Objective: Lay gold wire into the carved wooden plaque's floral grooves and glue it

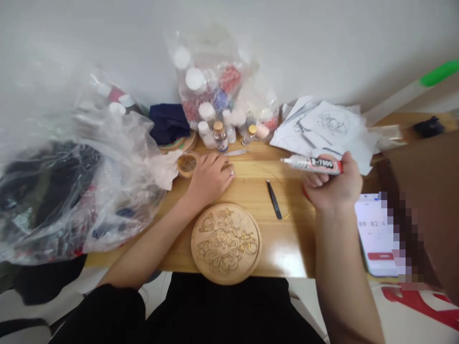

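Note:
My right hand (333, 184) is wrapped round a B-7000 glue tube (315, 164), holding it above the table with its nozzle pointing left. A small red thing shows under the curled fingers; I cannot make out what it is. My left hand (211, 177) rests palm down on the table, fingers a little apart, beside a round amber-coloured dish (187, 163). Near the table's front edge lies a round wooden board (225, 246) with a carved flower pattern, its lines partly gold at the right. Black tweezers (274, 199) lie between the hands, next to a thin golden wire (288, 203).
Small bottles (220, 136) and a clear bag of jars (215, 81) stand against the wall. A plastic bag (122, 172) fills the left side. Drawn-on paper sheets (322, 126), a phone (376, 234) with a timer and a brown box (426, 191) are at right.

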Demonstrator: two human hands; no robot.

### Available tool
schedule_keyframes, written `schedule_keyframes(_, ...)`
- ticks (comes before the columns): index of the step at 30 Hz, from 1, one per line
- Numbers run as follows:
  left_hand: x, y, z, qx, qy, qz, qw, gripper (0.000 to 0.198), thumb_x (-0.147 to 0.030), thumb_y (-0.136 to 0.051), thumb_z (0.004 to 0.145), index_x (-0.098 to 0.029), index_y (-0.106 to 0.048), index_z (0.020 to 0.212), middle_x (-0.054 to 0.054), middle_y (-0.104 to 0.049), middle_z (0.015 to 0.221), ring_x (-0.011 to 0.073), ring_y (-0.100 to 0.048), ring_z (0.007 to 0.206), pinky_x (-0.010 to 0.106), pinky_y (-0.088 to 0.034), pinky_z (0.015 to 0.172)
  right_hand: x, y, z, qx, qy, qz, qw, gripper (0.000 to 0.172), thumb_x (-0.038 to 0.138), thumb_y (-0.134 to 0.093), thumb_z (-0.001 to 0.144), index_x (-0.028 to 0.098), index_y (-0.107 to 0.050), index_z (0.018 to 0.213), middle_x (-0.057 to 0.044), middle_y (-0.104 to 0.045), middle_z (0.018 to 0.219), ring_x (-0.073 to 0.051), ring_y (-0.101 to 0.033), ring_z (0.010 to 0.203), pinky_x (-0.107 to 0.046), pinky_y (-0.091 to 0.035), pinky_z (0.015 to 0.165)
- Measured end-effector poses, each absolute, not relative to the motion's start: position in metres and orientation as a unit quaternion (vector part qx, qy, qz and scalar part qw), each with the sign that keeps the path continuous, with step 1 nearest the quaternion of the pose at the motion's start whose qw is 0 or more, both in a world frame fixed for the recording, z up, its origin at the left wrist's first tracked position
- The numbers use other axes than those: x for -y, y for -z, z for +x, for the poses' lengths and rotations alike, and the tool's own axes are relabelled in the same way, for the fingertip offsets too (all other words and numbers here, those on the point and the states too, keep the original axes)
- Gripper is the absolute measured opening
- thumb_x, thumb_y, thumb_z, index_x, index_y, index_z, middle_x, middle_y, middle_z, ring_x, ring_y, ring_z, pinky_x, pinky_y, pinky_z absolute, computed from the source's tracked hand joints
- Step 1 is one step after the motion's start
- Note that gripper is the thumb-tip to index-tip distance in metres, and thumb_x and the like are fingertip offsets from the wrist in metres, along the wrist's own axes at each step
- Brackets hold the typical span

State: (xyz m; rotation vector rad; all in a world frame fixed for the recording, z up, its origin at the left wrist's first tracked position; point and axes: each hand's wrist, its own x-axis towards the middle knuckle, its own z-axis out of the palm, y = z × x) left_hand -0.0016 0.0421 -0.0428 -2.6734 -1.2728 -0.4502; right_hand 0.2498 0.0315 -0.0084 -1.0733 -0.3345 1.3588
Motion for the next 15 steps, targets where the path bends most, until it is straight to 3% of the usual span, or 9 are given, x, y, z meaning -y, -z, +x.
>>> schedule_keyframes(5, -0.042, 0.048, 0.001, 0.452, 0.182, -0.865, 0.118, 0.023, -0.032, -0.061, 0.087, -0.015, -0.067, 0.101, 0.01, -0.068, 0.105, 0.026, -0.056, 0.096, 0.039, -0.04, 0.082, -0.035, 0.027, 0.255, 0.157, -0.628, -0.417, 0.638, 0.039, 0.047, -0.057, 0.083, 0.017, -0.067, 0.061, 0.005, -0.038, 0.033, -0.006, -0.037, 0.031, -0.017, -0.031, 0.035)
schedule_keyframes(8, -0.042, 0.039, 0.004, 0.461, 0.189, -0.862, 0.089, 0.022, -0.029, -0.062, 0.087, -0.015, -0.066, 0.104, 0.008, -0.069, 0.1, 0.0232, -0.059, 0.092, 0.038, -0.042, 0.081, -0.037, 0.03, 0.252, 0.144, -0.633, -0.411, 0.64, 0.035, 0.051, -0.07, 0.072, 0.017, -0.07, 0.063, 0.005, -0.04, 0.034, -0.006, -0.04, 0.033, -0.016, -0.034, 0.036)
schedule_keyframes(15, -0.042, -0.006, 0.028, 0.473, 0.278, -0.767, -0.333, 0.027, -0.03, -0.066, 0.084, -0.02, -0.062, 0.109, 0.005, -0.069, 0.105, 0.0173, -0.064, 0.098, 0.033, -0.052, 0.086, -0.036, 0.025, 0.238, 0.155, -0.652, -0.423, 0.61, 0.046, 0.062, -0.068, 0.07, 0.017, -0.07, 0.061, 0.005, -0.04, 0.034, -0.005, -0.038, 0.033, -0.016, -0.032, 0.035)
